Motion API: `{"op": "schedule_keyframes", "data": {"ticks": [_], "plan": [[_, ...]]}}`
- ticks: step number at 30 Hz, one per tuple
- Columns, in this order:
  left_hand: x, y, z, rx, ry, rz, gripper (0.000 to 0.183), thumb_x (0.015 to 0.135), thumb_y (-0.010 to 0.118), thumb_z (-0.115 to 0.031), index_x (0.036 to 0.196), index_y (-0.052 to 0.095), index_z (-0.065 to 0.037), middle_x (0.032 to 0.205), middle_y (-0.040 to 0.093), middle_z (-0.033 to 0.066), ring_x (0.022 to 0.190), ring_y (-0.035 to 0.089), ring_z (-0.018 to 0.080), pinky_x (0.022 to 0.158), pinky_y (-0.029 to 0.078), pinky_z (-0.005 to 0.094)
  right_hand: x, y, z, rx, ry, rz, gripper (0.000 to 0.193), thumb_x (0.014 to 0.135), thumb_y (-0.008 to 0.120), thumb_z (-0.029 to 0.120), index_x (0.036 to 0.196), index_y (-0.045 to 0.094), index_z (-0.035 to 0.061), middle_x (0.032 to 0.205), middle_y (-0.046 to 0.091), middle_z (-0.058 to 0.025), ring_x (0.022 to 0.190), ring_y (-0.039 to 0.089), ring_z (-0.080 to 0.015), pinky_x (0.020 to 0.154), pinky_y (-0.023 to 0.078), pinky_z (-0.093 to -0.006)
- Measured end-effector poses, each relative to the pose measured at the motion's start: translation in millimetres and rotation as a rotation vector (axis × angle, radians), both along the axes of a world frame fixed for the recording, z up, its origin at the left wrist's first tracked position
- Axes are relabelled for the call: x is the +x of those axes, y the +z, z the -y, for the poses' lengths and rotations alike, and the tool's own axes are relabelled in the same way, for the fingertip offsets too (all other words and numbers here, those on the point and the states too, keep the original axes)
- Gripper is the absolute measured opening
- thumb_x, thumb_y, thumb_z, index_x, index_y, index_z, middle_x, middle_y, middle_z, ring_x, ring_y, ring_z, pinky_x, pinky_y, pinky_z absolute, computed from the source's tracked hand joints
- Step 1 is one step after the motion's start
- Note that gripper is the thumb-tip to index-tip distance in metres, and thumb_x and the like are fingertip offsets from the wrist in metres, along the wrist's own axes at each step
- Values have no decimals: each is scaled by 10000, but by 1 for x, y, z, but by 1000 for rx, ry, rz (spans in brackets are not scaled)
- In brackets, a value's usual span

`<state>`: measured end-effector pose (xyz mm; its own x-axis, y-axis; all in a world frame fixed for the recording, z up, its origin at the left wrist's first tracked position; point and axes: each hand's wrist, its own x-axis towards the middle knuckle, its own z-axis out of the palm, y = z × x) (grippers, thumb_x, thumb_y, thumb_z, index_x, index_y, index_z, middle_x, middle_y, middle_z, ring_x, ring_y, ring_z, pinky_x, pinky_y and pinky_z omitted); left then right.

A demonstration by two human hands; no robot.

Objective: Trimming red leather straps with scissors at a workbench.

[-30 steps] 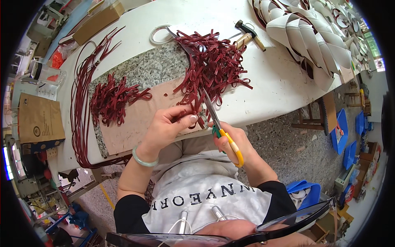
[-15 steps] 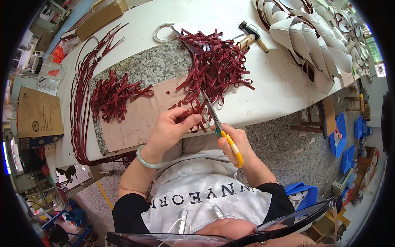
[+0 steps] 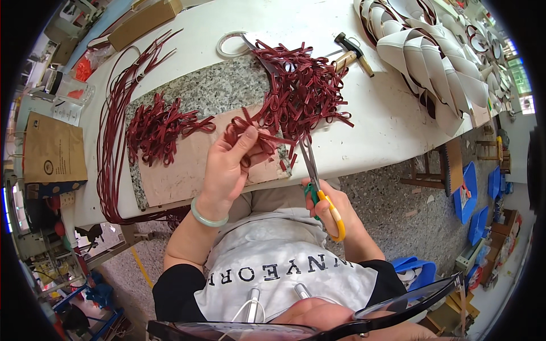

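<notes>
My left hand [image 3: 227,162] pinches dark red bows of thin cord [image 3: 236,129] between thumb and fingers, above the near edge of the worktop. In my right hand [image 3: 336,210] are scissors [image 3: 310,162] with yellow and green handles, their blades parted and pointing away from me. The blade tips reach up beside the red strip ends that stick out from the left hand. Just beyond lies a large pile of dark red bows [image 3: 304,88]. A smaller heap of bows [image 3: 156,133] rests to the left, on a pinkish-brown board [image 3: 187,165].
A speckled stone slab [image 3: 210,85] lies beneath the board on the white table [image 3: 187,28]. Long red cords [image 3: 111,142] hang over the left edge. Farther off are a tape roll [image 3: 232,44], a hammer [image 3: 354,54] and curved white pieces [image 3: 432,62].
My left hand has lifted forward with the red bows, turning them toward the right. The scissors have drawn back to the right and toward me, their blades now wider apart.
</notes>
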<state>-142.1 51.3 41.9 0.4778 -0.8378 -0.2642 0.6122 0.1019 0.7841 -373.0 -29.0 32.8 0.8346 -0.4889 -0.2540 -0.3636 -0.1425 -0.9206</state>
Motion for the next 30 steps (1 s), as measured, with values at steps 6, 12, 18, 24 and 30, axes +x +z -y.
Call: {"op": "schedule_keyframes", "data": {"ticks": [6,12,18,24,30], "plan": [[-10,3,2,27,32,-131,228,930,584,-206,1056,610,-17,974,670,100,865,667,169,744,566,287,13,2,1,-165,78,-63,572,904,493,507,1212,469,27,738,605,-120,671,611,-346,635,484,-395],[-14,5,0,54,7,-118,239,928,590,-205,1065,610,-11,975,672,92,864,664,155,744,564,273,15,-8,0,-274,10,-27,684,875,427,662,1174,541,58,680,551,-45,589,567,-198,588,458,-296],[-15,4,3,76,-3,-86,251,919,604,-217,1073,611,-19,972,671,83,864,663,149,736,565,272,15,-8,2,-294,-11,1,625,898,446,614,1126,573,45,621,527,-38,575,566,-175,566,447,-289],[10,9,28,34,60,9,199,914,510,-65,1097,491,10,902,620,108,876,662,248,735,571,348,9,-7,4,54,-152,42,445,913,561,454,1025,603,26,565,507,-55,492,518,-166,517,434,-283],[58,7,84,380,-130,998,283,818,701,-231,954,588,-11,740,574,-8,626,514,86,573,457,240,11,-15,2,0,-179,29,433,917,568,425,1037,605,11,551,476,-35,492,466,-105,506,415,-261]]}}
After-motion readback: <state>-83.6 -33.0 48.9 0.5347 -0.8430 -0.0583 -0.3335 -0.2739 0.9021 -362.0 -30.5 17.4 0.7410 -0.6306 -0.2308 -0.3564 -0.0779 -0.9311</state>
